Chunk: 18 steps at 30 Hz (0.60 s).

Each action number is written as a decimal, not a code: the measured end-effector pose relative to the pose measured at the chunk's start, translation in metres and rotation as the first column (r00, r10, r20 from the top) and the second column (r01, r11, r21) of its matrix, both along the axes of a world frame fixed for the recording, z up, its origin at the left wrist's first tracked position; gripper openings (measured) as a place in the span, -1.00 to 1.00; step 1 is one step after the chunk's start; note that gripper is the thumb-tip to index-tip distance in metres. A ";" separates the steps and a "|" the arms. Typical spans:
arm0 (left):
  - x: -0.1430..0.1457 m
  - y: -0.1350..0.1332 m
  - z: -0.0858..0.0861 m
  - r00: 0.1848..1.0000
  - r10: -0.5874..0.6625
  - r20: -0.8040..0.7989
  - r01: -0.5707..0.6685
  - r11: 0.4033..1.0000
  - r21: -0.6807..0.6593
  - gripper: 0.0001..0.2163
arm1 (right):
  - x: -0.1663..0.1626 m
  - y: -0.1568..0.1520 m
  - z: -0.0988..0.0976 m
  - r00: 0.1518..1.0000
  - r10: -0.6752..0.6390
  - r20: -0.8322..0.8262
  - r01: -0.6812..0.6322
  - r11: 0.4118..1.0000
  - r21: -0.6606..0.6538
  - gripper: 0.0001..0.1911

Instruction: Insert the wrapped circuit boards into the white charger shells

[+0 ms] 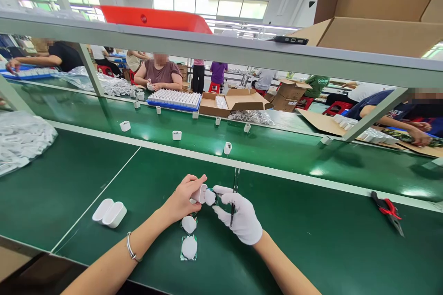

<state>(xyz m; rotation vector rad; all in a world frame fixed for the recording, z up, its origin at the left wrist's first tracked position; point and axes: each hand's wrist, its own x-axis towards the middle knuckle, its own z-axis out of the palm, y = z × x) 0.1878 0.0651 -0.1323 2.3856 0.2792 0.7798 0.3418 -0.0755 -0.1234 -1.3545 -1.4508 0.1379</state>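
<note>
Bare and wearing a bangle at the wrist, my left hand (182,197) is closed around a white plastic housing (199,193) whose open end faces right. My right hand (242,216), in a white glove, pinches a circuit board with a round white pad (210,197) at the mouth of that housing. A pair of dark tweezers (233,212) is also held in the right hand, its tips pointing up. Below the hands, two more circuit boards (188,247) with white pads lie on the green bench. Two white housings (110,213) stand to the left.
Red-handled pliers (388,212) lie at the right. Beyond a white rail, several white housings (176,135) sit on the green belt (152,124). A bag of white parts (24,140) is at far left. Overhead runs a shelf (221,48); co-workers sit across.
</note>
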 end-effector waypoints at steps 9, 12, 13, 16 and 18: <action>0.001 -0.001 0.002 0.998 -0.033 0.044 0.032 0.999 0.029 -0.27 | 0.000 0.002 -0.004 0.999 0.010 -0.047 -0.008 0.999 0.050 -0.80; 0.002 -0.002 0.002 0.998 -0.039 0.059 0.037 0.999 0.024 -0.28 | 0.000 0.004 -0.005 1.000 -0.004 0.026 0.002 0.997 0.072 -0.81; 0.002 -0.003 0.002 0.998 -0.039 0.059 0.038 0.999 0.024 -0.28 | -0.001 0.004 -0.005 0.998 -0.008 0.055 0.003 0.997 0.080 -0.82; 0.002 -0.003 0.002 0.998 -0.031 0.060 0.029 0.999 0.037 -0.28 | -0.004 0.005 -0.007 0.992 -0.023 0.122 0.013 0.996 0.083 -0.88; 0.001 -0.003 0.002 0.997 -0.031 0.066 0.028 0.998 0.053 -0.28 | -0.006 0.005 -0.008 0.987 -0.038 0.155 0.026 0.997 0.076 -0.89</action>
